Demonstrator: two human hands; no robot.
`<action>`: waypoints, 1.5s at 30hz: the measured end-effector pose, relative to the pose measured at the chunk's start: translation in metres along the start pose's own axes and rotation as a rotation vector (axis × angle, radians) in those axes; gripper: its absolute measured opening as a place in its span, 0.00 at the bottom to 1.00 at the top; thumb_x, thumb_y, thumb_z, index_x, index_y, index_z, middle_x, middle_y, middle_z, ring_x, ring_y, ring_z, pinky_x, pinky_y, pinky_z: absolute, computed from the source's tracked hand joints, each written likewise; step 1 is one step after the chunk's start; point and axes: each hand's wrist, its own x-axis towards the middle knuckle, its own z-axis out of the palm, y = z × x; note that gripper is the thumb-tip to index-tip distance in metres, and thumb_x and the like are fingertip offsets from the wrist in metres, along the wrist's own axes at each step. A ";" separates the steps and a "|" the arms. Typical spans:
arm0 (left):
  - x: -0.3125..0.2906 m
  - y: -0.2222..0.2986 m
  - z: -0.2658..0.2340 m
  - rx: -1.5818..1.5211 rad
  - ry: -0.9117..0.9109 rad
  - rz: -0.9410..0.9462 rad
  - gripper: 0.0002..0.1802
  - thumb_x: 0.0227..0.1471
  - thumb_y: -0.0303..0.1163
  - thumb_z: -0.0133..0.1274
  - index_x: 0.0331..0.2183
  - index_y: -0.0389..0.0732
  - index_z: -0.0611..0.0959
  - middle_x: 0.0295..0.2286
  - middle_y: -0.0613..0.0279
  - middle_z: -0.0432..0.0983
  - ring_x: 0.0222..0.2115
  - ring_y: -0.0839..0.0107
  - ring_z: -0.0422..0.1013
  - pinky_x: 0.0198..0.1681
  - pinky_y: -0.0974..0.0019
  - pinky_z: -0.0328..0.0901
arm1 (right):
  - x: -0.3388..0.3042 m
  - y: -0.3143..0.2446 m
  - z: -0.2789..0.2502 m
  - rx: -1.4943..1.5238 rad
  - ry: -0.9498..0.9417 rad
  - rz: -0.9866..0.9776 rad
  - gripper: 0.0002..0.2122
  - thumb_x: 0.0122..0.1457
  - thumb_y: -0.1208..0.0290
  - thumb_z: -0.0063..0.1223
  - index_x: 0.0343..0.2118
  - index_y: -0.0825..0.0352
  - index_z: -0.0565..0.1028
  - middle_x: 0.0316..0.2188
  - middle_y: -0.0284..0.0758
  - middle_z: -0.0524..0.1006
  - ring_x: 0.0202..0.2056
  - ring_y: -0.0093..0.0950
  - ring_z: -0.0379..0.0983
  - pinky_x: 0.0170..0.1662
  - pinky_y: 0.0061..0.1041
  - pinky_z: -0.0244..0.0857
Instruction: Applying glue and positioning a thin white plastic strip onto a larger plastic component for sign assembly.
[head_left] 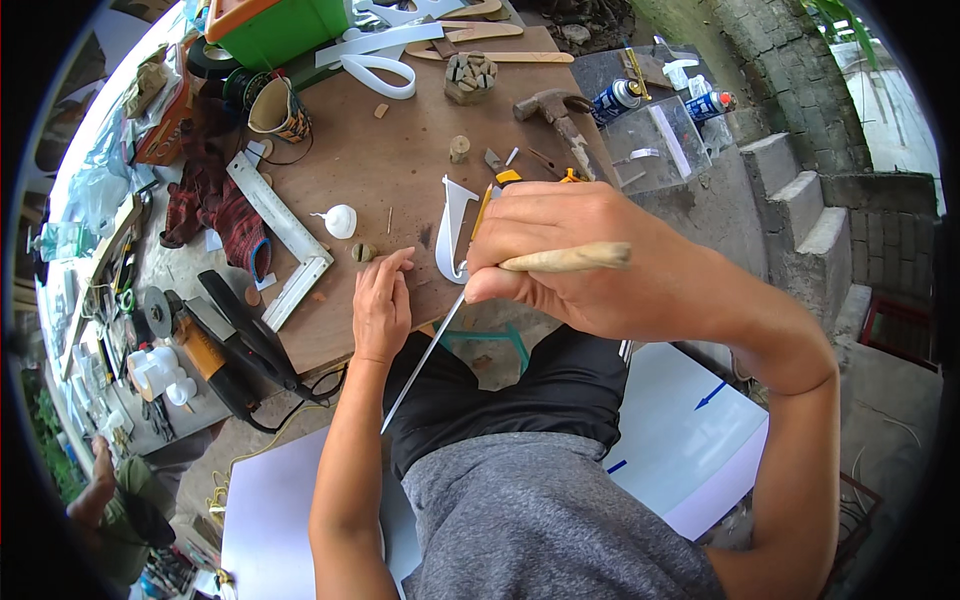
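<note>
The right hand (pixel 560 255) is clenched around a pale wooden handle (pixel 570 260) with a thin metal blade (pixel 425 360) slanting past the brown wooden surface (pixel 400 150) near edge; the left hand (pixel 382 305) lies flat, fingers released, at that edge beside a curved white plastic strip (pixel 450 225); open board lies beyond toward a hammer (pixel 555 110)

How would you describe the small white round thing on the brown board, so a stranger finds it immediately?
Start at the brown board. Left of the left hand, beside the metal square ruler, lies a white knob. It is the only round white piece there; the other white pieces nearby are flat and curved.
</note>
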 end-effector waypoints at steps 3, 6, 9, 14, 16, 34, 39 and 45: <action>0.005 0.007 -0.006 -0.214 -0.094 -0.105 0.21 0.59 0.17 0.46 0.53 0.39 0.80 0.42 0.54 0.80 0.38 0.60 0.74 0.46 0.58 0.69 | -0.002 0.006 0.010 0.029 0.007 -0.017 0.06 0.56 0.73 0.61 0.32 0.68 0.74 0.29 0.39 0.77 0.35 0.39 0.76 0.42 0.35 0.72; 0.017 0.021 -0.008 -0.349 -0.178 -0.122 0.25 0.58 0.16 0.45 0.56 0.37 0.79 0.45 0.51 0.80 0.37 0.61 0.74 0.47 0.59 0.70 | -0.002 0.009 0.015 0.011 -0.013 -0.015 0.06 0.57 0.74 0.60 0.33 0.69 0.75 0.30 0.39 0.77 0.36 0.38 0.77 0.43 0.35 0.72; 0.033 0.029 -0.009 -0.355 -0.258 -0.136 0.25 0.59 0.16 0.44 0.57 0.36 0.78 0.46 0.49 0.79 0.37 0.60 0.73 0.48 0.60 0.70 | -0.001 0.017 0.019 0.001 0.009 -0.055 0.05 0.56 0.75 0.58 0.34 0.69 0.76 0.30 0.39 0.77 0.36 0.38 0.77 0.43 0.36 0.72; 0.049 0.017 0.000 -0.414 -0.314 -0.222 0.23 0.59 0.18 0.44 0.56 0.35 0.79 0.46 0.47 0.79 0.37 0.59 0.74 0.48 0.60 0.69 | 0.003 0.019 0.022 -0.025 -0.066 -0.039 0.09 0.55 0.76 0.58 0.39 0.71 0.78 0.35 0.41 0.81 0.40 0.40 0.79 0.46 0.35 0.74; 0.054 0.014 0.002 -0.420 -0.357 -0.260 0.22 0.60 0.19 0.44 0.55 0.35 0.80 0.46 0.47 0.79 0.38 0.58 0.74 0.48 0.59 0.69 | 0.004 0.019 0.025 -0.023 -0.070 -0.039 0.10 0.55 0.76 0.58 0.41 0.71 0.79 0.37 0.42 0.82 0.42 0.40 0.80 0.48 0.34 0.74; 0.082 0.026 0.001 -0.385 -0.378 -0.385 0.17 0.63 0.32 0.58 0.48 0.31 0.85 0.37 0.46 0.86 0.36 0.64 0.81 0.44 0.62 0.73 | 0.003 0.023 0.029 0.037 -0.062 -0.020 0.12 0.65 0.65 0.57 0.43 0.70 0.79 0.38 0.41 0.81 0.43 0.41 0.80 0.46 0.37 0.75; 0.083 0.021 0.005 -0.416 -0.396 -0.427 0.18 0.61 0.34 0.60 0.48 0.32 0.86 0.35 0.48 0.86 0.35 0.67 0.80 0.43 0.63 0.73 | 0.000 0.025 0.031 0.015 -0.044 -0.048 0.12 0.66 0.63 0.57 0.37 0.70 0.77 0.34 0.42 0.81 0.40 0.40 0.80 0.43 0.37 0.74; 0.085 0.017 0.006 -0.448 -0.422 -0.453 0.19 0.60 0.35 0.62 0.48 0.32 0.86 0.36 0.50 0.87 0.36 0.68 0.81 0.44 0.63 0.74 | -0.002 0.023 0.030 -0.002 -0.083 -0.015 0.12 0.66 0.63 0.57 0.35 0.69 0.76 0.32 0.41 0.80 0.39 0.40 0.80 0.43 0.37 0.74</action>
